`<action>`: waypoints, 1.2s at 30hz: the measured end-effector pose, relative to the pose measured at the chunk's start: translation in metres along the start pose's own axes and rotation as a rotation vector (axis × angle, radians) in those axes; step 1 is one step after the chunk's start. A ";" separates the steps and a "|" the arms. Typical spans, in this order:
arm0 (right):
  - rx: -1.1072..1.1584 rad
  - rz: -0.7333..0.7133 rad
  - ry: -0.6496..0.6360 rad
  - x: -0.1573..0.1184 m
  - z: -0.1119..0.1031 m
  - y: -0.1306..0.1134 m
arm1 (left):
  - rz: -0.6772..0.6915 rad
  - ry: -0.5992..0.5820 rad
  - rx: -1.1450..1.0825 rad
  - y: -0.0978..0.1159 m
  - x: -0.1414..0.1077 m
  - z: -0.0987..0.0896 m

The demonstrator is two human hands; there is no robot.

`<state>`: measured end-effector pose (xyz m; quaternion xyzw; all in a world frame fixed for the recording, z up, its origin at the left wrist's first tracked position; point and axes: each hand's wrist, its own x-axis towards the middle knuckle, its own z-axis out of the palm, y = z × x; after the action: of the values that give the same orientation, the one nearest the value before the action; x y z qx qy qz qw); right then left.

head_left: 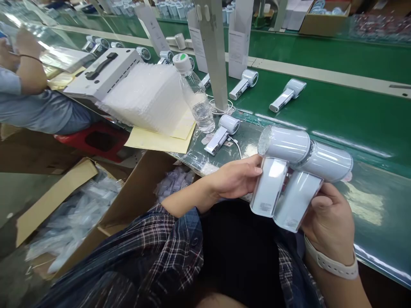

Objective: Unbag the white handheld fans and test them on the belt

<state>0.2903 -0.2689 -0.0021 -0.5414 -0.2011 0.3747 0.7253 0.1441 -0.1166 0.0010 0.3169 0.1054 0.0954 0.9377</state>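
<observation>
Head camera view: the left hand (239,179) clasps one pale-blue dryer-shaped device (269,184), the right hand (331,222) its matching twin (332,161), side by side above the near edge of the green worktop (366,201). Their barrels (285,143) appear to touch. Should either grip loosen, its glossy load could slip and fall; knocking the barrels together could scuff them.

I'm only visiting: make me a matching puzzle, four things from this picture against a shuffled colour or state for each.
1. Left hand
2. Right hand
3. Plastic bottle
4. Stool

A. Red
B. Wrist wears a pale band
C. Has a white-and-green cap
D. Wrist bare, thumb against a pale blue device

Pairs: 1-D, 2-B, 3-C, 4-A
</observation>
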 end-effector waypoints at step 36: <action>0.218 0.003 -0.028 -0.009 0.021 -0.018 | 0.107 -0.193 0.116 -0.002 0.031 0.004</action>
<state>0.2755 -0.2644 0.0228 -0.4544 -0.1684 0.4031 0.7763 0.1755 -0.1128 -0.0013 0.3835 0.0028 0.1081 0.9172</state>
